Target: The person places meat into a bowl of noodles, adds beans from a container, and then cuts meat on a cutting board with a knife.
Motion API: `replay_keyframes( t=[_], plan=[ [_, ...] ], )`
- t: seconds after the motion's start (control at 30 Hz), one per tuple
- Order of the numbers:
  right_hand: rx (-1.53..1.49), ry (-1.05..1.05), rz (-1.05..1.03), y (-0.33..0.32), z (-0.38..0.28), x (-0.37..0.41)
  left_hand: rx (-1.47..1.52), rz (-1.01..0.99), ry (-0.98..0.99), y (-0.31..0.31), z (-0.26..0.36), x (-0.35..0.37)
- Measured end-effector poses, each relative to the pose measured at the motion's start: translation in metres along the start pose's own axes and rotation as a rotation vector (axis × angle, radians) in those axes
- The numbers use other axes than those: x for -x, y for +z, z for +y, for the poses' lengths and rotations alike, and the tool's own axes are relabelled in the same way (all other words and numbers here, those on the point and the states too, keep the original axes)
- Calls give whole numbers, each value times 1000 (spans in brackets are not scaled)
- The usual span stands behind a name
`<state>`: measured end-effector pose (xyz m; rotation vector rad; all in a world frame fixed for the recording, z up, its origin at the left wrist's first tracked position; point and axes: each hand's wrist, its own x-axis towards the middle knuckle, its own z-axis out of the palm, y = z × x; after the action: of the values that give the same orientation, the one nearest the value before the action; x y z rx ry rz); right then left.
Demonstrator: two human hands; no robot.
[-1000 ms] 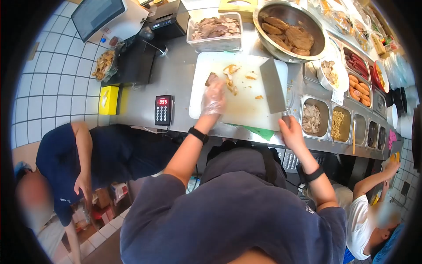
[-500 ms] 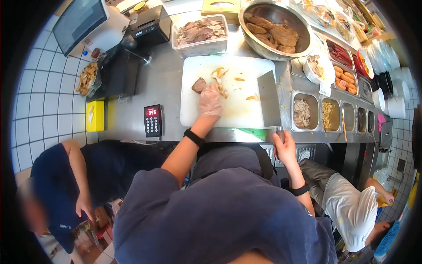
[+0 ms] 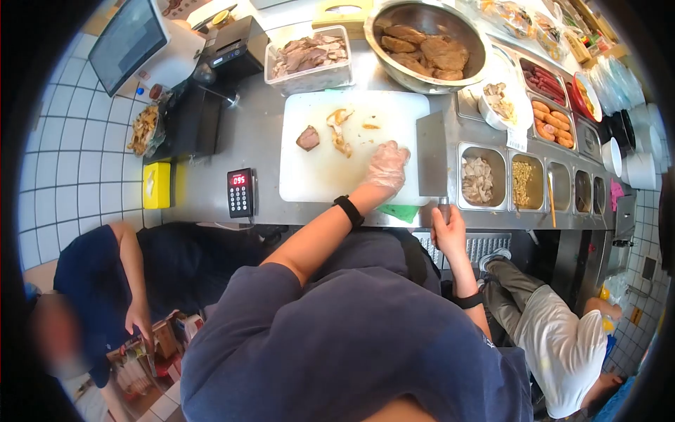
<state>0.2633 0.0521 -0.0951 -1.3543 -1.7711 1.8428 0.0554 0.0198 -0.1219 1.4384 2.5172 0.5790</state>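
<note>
Clear-gloved left hand (image 3: pixel 387 167) is curled over the white plastic board (image 3: pixel 316 176) on the steel desk (image 3: pixel 200 186); broad metal cleaver (image 3: pixel 431 156) is gripped by right hand (image 3: pixel 448 229).

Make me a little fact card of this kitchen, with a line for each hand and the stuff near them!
Left hand: in a clear glove, over the right part of the board; can't tell if it holds anything
Right hand: bare, on the handle of the cleaver
Board: white, with a meat chunk at left and brown scraps beside it
Behind board: clear tub of cut meat; metal bowl of big brown pieces
Keypad: shows 095
</note>
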Motion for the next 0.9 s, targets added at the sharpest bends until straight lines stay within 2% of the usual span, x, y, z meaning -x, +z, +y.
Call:
replay_keyframes(
  t=[0.13,0.23,0.33,0.43,0.57,0.63,0.73,0.83,0.9],
  plan=[
    [-71,24,-54,-8,-4,-1,58,-13,-41,17,-7,-7],
    [-156,66,-119,-18,3,-7,19,11,141,22,-32,-16],
    [-223,113,-157,-27,14,-15,488,-391,-323,-37,-6,-24],
    [-202,102,-161,-34,23,-21,896,-536,-390,-65,25,-43],
    [-221,88,-221,-44,23,-28,1114,-562,-303,-86,97,-82],
    [-188,68,-221,-48,17,-29,1238,-553,-288,-76,127,-106],
    [-171,61,-233,-53,14,-29,1651,-465,-136,-34,142,-148],
    [-173,37,-241,-53,13,-30,1339,-343,-133,-28,179,-175],
    [-161,36,-243,-55,15,-30,1276,-318,-208,-13,172,-189]
  ],
)
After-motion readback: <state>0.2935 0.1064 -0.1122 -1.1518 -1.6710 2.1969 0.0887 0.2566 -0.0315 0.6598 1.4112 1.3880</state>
